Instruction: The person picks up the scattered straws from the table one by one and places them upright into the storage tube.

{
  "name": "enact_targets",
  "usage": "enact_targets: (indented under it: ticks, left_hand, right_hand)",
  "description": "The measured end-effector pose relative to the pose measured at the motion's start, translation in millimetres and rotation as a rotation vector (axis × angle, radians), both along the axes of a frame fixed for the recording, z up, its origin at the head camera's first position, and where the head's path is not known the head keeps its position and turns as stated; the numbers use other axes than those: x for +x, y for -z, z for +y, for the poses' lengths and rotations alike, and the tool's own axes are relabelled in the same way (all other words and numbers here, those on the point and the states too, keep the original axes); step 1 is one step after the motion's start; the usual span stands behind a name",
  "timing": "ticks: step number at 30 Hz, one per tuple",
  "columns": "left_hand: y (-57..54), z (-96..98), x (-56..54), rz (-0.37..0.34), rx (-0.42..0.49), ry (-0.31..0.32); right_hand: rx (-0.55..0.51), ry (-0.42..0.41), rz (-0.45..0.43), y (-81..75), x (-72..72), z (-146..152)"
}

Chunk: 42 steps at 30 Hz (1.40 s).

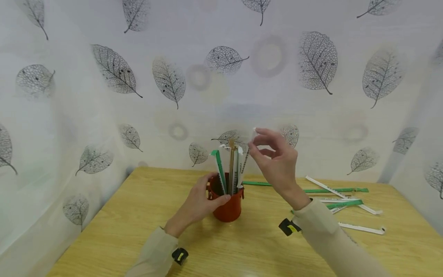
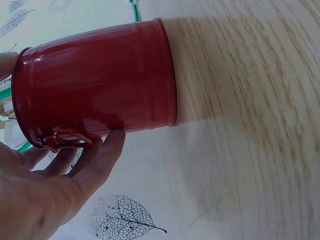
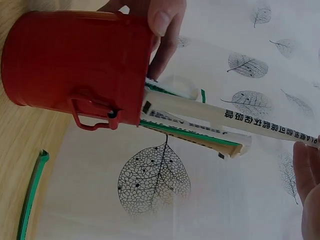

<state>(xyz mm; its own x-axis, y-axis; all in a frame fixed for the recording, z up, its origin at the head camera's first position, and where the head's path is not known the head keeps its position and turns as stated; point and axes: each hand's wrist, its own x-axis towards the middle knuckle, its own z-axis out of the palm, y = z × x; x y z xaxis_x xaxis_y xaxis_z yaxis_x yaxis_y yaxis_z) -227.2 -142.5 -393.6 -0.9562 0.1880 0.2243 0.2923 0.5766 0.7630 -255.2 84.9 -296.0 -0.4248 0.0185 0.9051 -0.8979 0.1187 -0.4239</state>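
Observation:
A small red metal bucket (image 1: 227, 209) stands upright on the table, holding several paper-wrapped straws (image 1: 232, 169), green, white and brown. My left hand (image 1: 199, 200) grips the bucket near its rim, thumb on the near side; in the left wrist view its fingers (image 2: 102, 157) lie along the bucket wall beside a small handle. Up and to the right, my right hand (image 1: 277, 161) pinches the top of a white wrapped straw (image 3: 215, 115) with dark printing. That straw slants down to the bucket's mouth; whether its lower end is inside I cannot tell.
More wrapped straws lie loose on the right of the wooden table (image 1: 138, 219), among them a white one (image 1: 361, 228) and a green one (image 1: 346, 204), some crossing. Behind the table hangs a pale leaf-printed cloth (image 1: 221, 104).

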Motion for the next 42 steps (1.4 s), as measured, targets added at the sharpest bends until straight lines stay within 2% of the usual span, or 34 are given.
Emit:
enact_targets:
  ticks: [12, 22, 32, 42]
  left_hand:
    - [0.5, -1.1, -0.3, 0.000, 0.005, 0.015]
    - [1.7, -0.9, 0.2, -0.004, 0.014, 0.020]
    - [1.1, -0.4, 0.1, 0.004, 0.024, 0.019]
    - [0.6, -1.1, 0.2, -0.002, 0.025, 0.011]
  right_hand:
    - [0.196, 0.021, -0.050, 34.9, 3.0, -6]
    - [0.264, 0.055, -0.078, 62.5, 0.1, -6]
    - [0.310, 0.089, -0.129, 72.2, -0.9, -4]
    - [0.319, 0.077, -0.147, 76.7, -2.6, -3]
